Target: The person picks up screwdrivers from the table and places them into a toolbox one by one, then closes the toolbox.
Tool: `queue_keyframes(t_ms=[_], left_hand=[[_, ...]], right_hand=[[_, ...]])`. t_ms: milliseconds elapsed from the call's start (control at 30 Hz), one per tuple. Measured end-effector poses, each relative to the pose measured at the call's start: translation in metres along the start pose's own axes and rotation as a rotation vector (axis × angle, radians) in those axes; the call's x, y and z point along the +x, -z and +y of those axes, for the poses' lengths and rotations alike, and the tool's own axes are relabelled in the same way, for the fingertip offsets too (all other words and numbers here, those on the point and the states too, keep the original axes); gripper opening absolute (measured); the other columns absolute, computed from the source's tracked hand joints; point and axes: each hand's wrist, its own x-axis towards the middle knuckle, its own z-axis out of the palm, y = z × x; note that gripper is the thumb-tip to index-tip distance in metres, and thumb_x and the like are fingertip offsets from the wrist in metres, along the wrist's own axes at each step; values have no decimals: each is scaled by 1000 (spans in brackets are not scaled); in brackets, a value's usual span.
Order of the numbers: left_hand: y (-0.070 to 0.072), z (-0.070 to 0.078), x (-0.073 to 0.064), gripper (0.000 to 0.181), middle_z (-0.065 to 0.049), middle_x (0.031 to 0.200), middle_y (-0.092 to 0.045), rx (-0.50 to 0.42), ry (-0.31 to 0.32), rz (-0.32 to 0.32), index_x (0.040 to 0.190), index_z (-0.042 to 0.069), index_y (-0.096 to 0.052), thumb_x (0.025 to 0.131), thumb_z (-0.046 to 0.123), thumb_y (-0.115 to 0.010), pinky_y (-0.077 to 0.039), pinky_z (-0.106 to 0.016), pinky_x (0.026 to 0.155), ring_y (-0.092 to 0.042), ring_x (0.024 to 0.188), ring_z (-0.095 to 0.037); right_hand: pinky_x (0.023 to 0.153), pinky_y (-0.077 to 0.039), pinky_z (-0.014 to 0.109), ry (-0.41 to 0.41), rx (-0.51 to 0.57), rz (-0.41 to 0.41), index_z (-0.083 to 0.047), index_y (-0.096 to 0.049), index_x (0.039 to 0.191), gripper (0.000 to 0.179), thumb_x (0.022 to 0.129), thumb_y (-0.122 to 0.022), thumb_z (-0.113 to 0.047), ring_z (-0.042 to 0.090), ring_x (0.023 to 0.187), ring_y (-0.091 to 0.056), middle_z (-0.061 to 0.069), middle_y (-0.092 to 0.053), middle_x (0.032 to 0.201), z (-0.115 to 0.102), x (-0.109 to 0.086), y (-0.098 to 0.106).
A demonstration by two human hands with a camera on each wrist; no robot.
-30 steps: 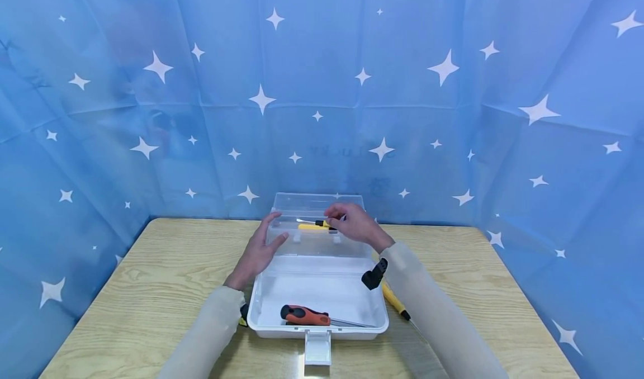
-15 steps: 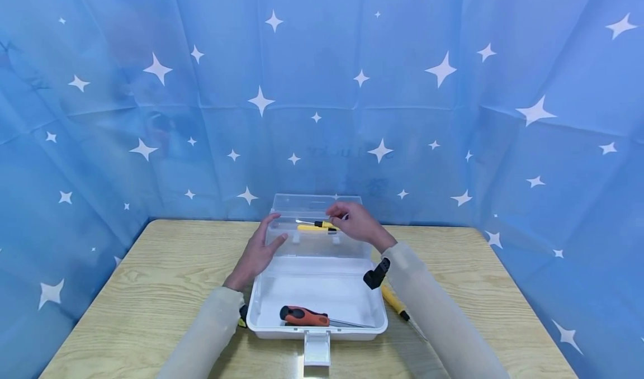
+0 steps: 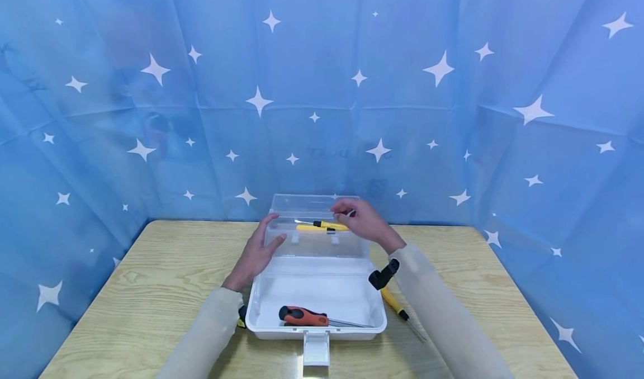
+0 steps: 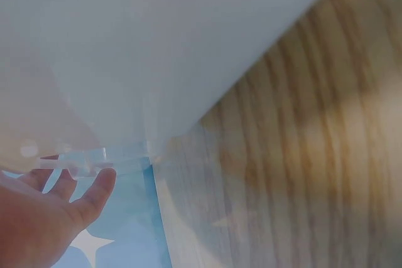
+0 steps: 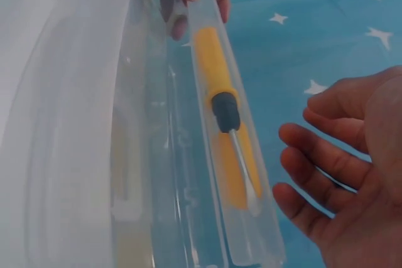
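A white toolbox (image 3: 322,289) stands with its clear lid (image 3: 318,247) raised. Two yellow-handled screwdrivers lie in the lid's narrow clear compartment (image 5: 251,249): one screwdriver (image 5: 212,64) shows its black collar and flat metal blade, the other handle (image 3: 309,228) points the opposite way. At the lid's left end, my left hand (image 3: 253,259) grips the clear plastic, thumb in front and fingers behind. My right hand (image 3: 367,222) hovers by the right end with fingers loosely bent, holding nothing; the right wrist view shows it apart from the compartment. Inside the box lies a red-and-black screwdriver (image 3: 306,316).
Right of the box, a long yellow screwdriver (image 3: 393,302) lies on the wooden table (image 3: 176,267), beneath my right forearm. A yellow-and-black object (image 3: 242,316) sits partly hidden at the box's left. Behind hangs a blue star curtain (image 3: 322,77).
My right hand has drawn slightly right, off the upper yellow screwdriver, and more of its handle shows. The left hand keeps its hold on the lid.
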Motion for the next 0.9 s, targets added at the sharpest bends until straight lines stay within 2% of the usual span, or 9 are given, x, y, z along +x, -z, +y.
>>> queue_keyframes(t_ms=[133, 267, 567, 767, 900], left_hand=[[1, 0, 0, 57, -2, 165, -19, -11, -6, 0, 153, 33, -29, 102, 38, -55, -19, -65, 116, -15, 152, -31], [2, 0, -1, 58, -2, 165, -18, -11, -11, -3, 152, 34, -29, 101, 42, -55, -20, -65, 116, -16, 152, -31], [1, -1, 0, 59, -2, 165, -18, -15, -11, -4, 152, 35, -29, 100, 46, -55, -20, -65, 116, -15, 152, -32], [0, 0, 0, 59, -4, 165, -19, -13, -8, 4, 152, 33, -29, 100, 43, -56, -20, -65, 116, -16, 152, -33], [0, -1, 0, 60, -5, 165, -19, -3, -11, 2, 153, 33, -29, 100, 44, -55, -22, -66, 115, -17, 151, -34]], right_hand=[[83, -53, 37, 11, -2, 14, -5, -68, 117, 22, 100, -58, -13, 20, 94, -61, 9, -67, 106, -1, -6, 4], [82, -53, 36, 25, -12, 26, -4, -68, 116, 22, 100, -58, -14, 20, 94, -61, 6, -67, 104, -1, -12, 8], [80, -53, 38, 45, 58, 46, -5, -68, 115, 19, 100, -59, -14, 25, 93, -62, 11, -67, 108, -3, -31, 17], [80, -53, 38, 40, 69, 54, -7, -67, 115, 18, 101, -59, -16, 32, 94, -62, 16, -67, 110, 0, -45, 24], [77, -53, 34, 31, 52, 70, -8, -67, 114, 19, 101, -58, -18, 30, 93, -62, 16, -67, 110, 4, -54, 29]])
